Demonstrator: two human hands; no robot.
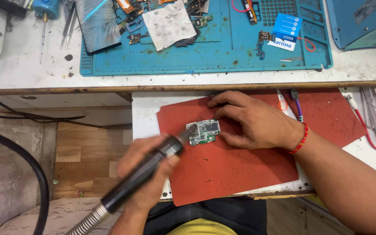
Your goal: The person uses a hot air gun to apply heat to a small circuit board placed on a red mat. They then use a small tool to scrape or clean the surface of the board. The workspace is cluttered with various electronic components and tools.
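Note:
A small green circuit board (204, 131) lies on a red mat (227, 169) on a pull-out shelf. My left hand (146, 174) grips a black hot-air handpiece (142, 176) with a metal hose; its nozzle (191, 132) points at the board's left part. My right hand (251, 119) rests flat on the mat, fingers against the board's right and top edges, holding it in place. A red thread band circles the right wrist.
A blue work mat (223, 56) on the white bench behind holds a phone screen (97, 24), a stained tissue (169, 24), small parts and a blue card (286, 28). Tweezers (67, 24) lie at the left. Black cables (31, 169) hang lower left. Cables lie at the right.

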